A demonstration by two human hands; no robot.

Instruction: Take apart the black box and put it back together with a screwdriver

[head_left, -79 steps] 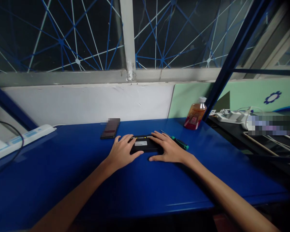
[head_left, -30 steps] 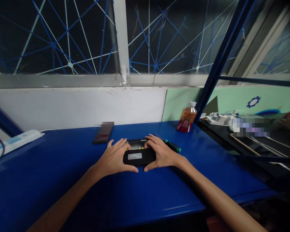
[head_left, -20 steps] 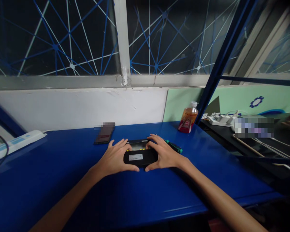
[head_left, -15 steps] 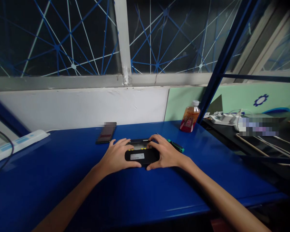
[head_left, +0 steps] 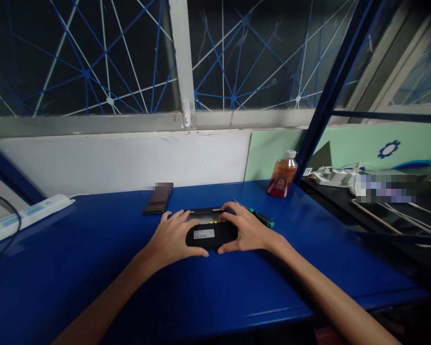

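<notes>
A flat black case [head_left: 221, 235] with rounded ends and a white label lies at the middle of the blue table. Behind its labelled half is a greyish, see-through-looking section with small yellow pieces in it. My left hand [head_left: 174, 235] is curved around the left end, thumb along the near edge and fingers towards the far side. On the right end my right hand [head_left: 246, 229] grips with thumb at the near edge and fingertips bent over the far part. Just beyond that hand lies a green and black screwdriver [head_left: 262, 218], partly hidden by it.
A dark phone [head_left: 158, 197] lies at the back left of the blue table [head_left: 208, 292]. A bottle of orange-red drink [head_left: 283, 173] stands at the back right. A white power strip [head_left: 32, 215] is at far left. Cables and another power strip [head_left: 332, 177] lie on the black surface at right.
My left hand's thumb has dropped slightly away from the near edge, and its fingers have shifted a little left and down. The right hand and the case stay nearly in place.
</notes>
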